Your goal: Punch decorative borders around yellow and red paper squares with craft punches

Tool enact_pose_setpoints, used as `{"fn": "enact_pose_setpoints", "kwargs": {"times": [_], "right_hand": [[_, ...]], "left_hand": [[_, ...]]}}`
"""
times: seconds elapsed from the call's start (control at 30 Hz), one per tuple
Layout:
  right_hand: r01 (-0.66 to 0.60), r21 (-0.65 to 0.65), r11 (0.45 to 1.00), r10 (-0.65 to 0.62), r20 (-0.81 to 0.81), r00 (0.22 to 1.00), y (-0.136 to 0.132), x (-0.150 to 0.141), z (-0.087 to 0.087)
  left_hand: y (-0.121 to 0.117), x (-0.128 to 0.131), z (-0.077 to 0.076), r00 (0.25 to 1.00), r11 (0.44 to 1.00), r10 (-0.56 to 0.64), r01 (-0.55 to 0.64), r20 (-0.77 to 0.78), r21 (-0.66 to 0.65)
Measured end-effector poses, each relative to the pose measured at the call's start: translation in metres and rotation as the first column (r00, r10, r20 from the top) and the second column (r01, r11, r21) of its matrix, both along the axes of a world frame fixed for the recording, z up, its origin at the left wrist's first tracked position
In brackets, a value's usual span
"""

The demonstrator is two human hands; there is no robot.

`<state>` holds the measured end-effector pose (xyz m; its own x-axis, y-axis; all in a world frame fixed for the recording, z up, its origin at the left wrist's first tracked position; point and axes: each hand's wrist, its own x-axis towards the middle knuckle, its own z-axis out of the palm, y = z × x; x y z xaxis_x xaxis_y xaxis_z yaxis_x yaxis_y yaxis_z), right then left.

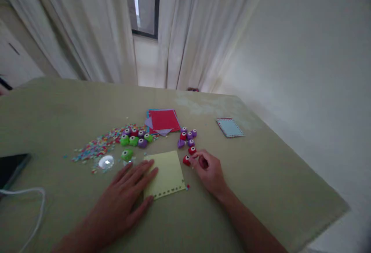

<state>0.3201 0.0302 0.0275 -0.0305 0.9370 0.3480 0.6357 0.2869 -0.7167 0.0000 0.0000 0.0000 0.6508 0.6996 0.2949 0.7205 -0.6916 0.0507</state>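
My left hand [124,199] lies flat with fingers spread over the left side of a pale yellow square of paper [169,170]. A row of small punched shapes runs along the paper's near edge. Just past its right edge, my right hand [210,170] has its fingertips pinched at a small red craft punch [187,160] with a white, eye-like top. Another red punch [192,150] stands right behind it. Near the paper's lower right corner lie a few red and blue paper bits [188,187]. A green punch [126,154] stands beyond my left fingertips.
Several purple and red punches [190,134] stand behind the paper; more [133,141] stand left beside a spread of confetti [101,145]. Red and purple paper squares [165,120] are stacked at the back. A light blue card [230,127] lies right. A dark device [13,168] and white cable [42,202] are left.
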Motion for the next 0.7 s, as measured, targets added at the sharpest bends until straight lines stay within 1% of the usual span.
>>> {"fn": "enact_pose_setpoints", "kwargs": {"times": [0.07,0.13,0.23,0.3,0.4,0.57,0.7], "right_hand": [[-0.037,0.037,0.999,0.036,0.025,0.999,-0.006,0.001,-0.001],[-0.084,0.045,0.995,0.081,0.067,0.994,-0.01,0.0,-0.001],[-0.168,-0.003,0.986,0.166,0.158,0.973,-0.011,-0.001,-0.001],[-0.165,-0.051,0.985,0.172,0.184,0.968,-0.01,-0.003,-0.002],[-0.131,-0.1,0.986,0.145,0.151,0.978,-0.009,-0.004,-0.001],[-0.152,-0.198,0.968,0.172,0.092,0.981,-0.01,-0.008,0.005],[-0.112,-0.301,0.947,0.09,-0.084,0.992,-0.012,-0.011,0.009]], "left_hand": [[-0.001,-0.002,0.002,1.0,1.0,-0.002,0.002,0.002,0.003],[-0.002,-0.003,0.003,1.0,1.0,-0.006,0.006,0.004,0.009],[-0.002,-0.004,0.003,1.0,1.0,-0.016,0.016,0.009,0.023],[-0.002,-0.004,0.004,1.0,1.0,-0.018,0.018,0.009,0.018],[-0.001,-0.004,0.004,1.0,1.0,-0.012,0.012,0.016,0.003],[0.0,-0.005,0.001,0.995,1.0,-0.019,0.021,0.098,-0.018],[-0.001,-0.005,-0.002,0.985,0.999,0.02,-0.015,0.173,-0.034]]}}
